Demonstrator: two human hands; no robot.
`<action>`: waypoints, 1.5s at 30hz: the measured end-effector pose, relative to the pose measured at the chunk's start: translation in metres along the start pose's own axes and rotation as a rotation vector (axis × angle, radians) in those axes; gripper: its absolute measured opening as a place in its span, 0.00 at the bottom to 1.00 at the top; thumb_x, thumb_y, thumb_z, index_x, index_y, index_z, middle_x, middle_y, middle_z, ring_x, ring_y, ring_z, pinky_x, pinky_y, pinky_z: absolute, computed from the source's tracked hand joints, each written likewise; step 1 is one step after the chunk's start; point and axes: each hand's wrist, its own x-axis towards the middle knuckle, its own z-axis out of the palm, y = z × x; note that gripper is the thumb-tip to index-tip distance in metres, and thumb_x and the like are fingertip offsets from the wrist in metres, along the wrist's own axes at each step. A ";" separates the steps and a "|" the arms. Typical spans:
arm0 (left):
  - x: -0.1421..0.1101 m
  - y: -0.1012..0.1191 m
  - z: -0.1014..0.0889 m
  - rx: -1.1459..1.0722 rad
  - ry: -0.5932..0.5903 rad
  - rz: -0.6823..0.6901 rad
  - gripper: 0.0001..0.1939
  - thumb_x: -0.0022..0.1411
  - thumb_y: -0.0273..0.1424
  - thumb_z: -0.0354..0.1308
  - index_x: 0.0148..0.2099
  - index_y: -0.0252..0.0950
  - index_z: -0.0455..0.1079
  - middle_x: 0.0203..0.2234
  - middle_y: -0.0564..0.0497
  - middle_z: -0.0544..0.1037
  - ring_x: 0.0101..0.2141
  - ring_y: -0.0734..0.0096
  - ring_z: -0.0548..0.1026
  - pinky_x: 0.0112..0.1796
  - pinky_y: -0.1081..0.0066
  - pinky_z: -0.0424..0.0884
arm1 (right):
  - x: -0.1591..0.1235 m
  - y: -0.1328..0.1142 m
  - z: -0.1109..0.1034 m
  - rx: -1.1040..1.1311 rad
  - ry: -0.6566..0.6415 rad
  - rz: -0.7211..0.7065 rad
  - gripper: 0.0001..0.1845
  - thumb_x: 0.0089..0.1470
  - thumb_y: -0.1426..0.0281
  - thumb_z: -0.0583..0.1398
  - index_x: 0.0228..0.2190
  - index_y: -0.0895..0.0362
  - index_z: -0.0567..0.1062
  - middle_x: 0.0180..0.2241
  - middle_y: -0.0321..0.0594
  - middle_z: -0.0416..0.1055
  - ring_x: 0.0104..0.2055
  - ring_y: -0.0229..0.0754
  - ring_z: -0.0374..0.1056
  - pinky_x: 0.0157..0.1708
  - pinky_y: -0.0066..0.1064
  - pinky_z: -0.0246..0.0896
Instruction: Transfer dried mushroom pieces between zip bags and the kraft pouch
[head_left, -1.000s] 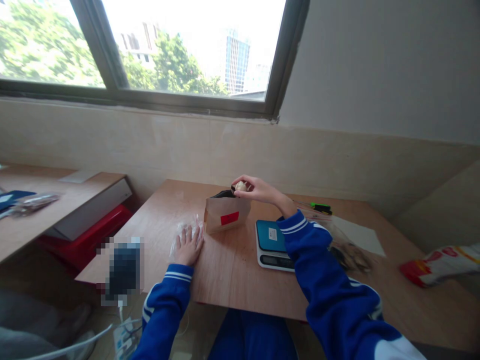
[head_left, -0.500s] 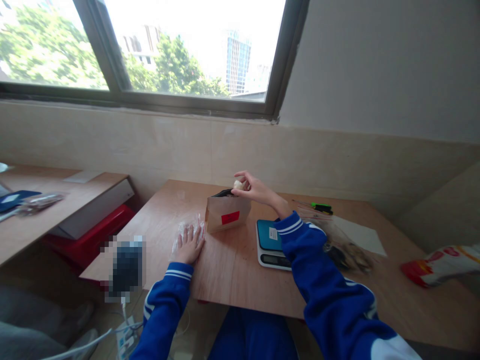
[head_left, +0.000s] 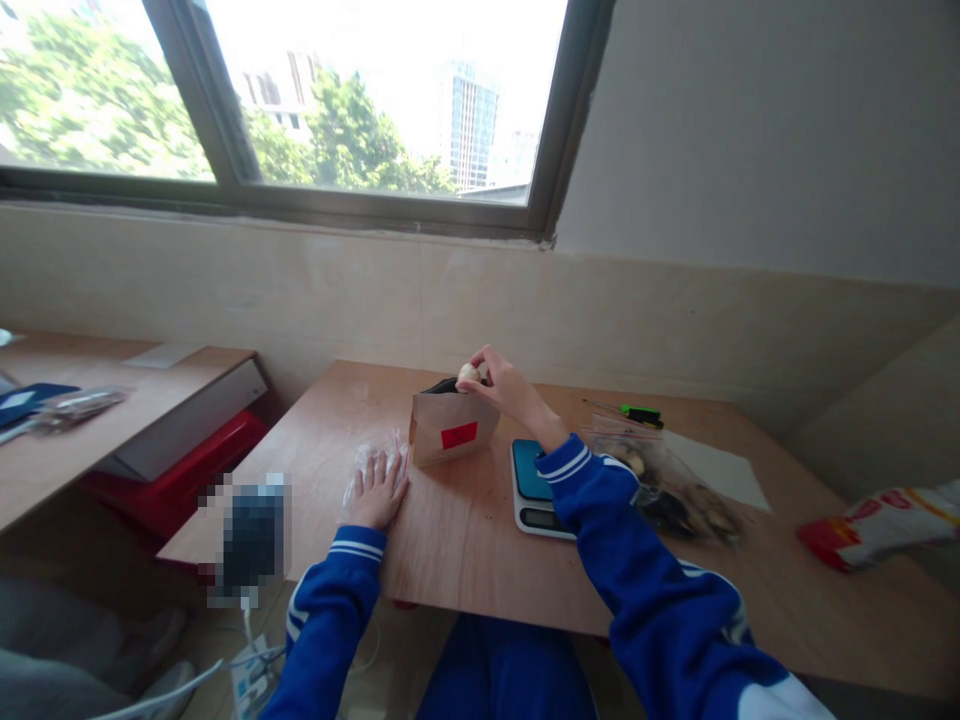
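My right hand [head_left: 504, 384] pinches a small pale, roundish piece [head_left: 469, 373] at the mouth of a brown paper bag [head_left: 435, 430]. What exactly the piece is I cannot make out. The bag stands upright with its top open and a red label on its front; its inside looks dark. To the left of it, my left hand [head_left: 379, 492] lies flat with fingers spread on a clear plastic bag [head_left: 366, 466]. Just below my right wrist is a kitchen scale [head_left: 531, 475] with a blue top, partly covered by my sleeve.
Right of the scale lies a clear zip bag [head_left: 694, 505] of brown, dried-looking pieces beside a white sheet [head_left: 724, 470]. A green-and-black screwdriver [head_left: 641, 414] is behind it. A red-and-white packet [head_left: 877, 525] sits at the right, and a pixelated dark object [head_left: 255, 540] is at the left edge.
My right hand has shifted slightly left and down with the pale piece, closer to the paper bag's opening. My left hand has stayed on the plastic bag.
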 end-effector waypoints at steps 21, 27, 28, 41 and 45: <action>-0.001 0.002 -0.004 -0.050 -0.039 -0.048 0.29 0.66 0.38 0.39 0.67 0.37 0.48 0.66 0.40 0.46 0.65 0.51 0.43 0.60 0.47 0.43 | -0.068 0.037 -0.014 0.010 0.424 0.188 0.16 0.59 0.59 0.51 0.45 0.55 0.64 0.46 0.47 0.65 0.46 0.45 0.63 0.46 0.40 0.62; 0.009 -0.013 0.000 -0.307 0.073 -0.039 0.23 0.62 0.39 0.45 0.56 0.37 0.65 0.62 0.39 0.59 0.63 0.49 0.52 0.57 0.44 0.51 | -0.199 0.125 -0.045 -0.337 0.389 0.429 0.15 0.55 0.60 0.50 0.35 0.56 0.70 0.37 0.51 0.69 0.44 0.54 0.64 0.47 0.52 0.58; 0.010 -0.015 -0.003 -0.324 0.094 -0.031 0.22 0.62 0.39 0.45 0.54 0.37 0.66 0.60 0.39 0.62 0.62 0.51 0.54 0.57 0.45 0.53 | -0.215 0.135 -0.048 -0.351 0.391 0.450 0.17 0.55 0.60 0.49 0.35 0.57 0.70 0.37 0.52 0.69 0.44 0.54 0.64 0.46 0.51 0.59; -0.016 0.097 -0.136 -0.387 0.857 0.293 0.22 0.67 0.36 0.43 0.62 0.38 0.58 0.61 0.40 0.58 0.61 0.60 0.56 0.58 0.57 0.54 | -0.295 0.141 -0.064 -0.700 0.191 0.854 0.37 0.49 0.50 0.53 0.53 0.61 0.63 0.57 0.61 0.58 0.58 0.65 0.53 0.52 0.56 0.51; -0.003 0.124 -0.148 -0.239 0.785 0.335 0.21 0.67 0.38 0.42 0.59 0.45 0.65 0.63 0.45 0.55 0.62 0.55 0.52 0.58 0.53 0.50 | -0.321 0.142 -0.052 -0.671 0.207 0.819 0.40 0.48 0.49 0.52 0.57 0.59 0.56 0.59 0.58 0.56 0.60 0.63 0.53 0.54 0.55 0.50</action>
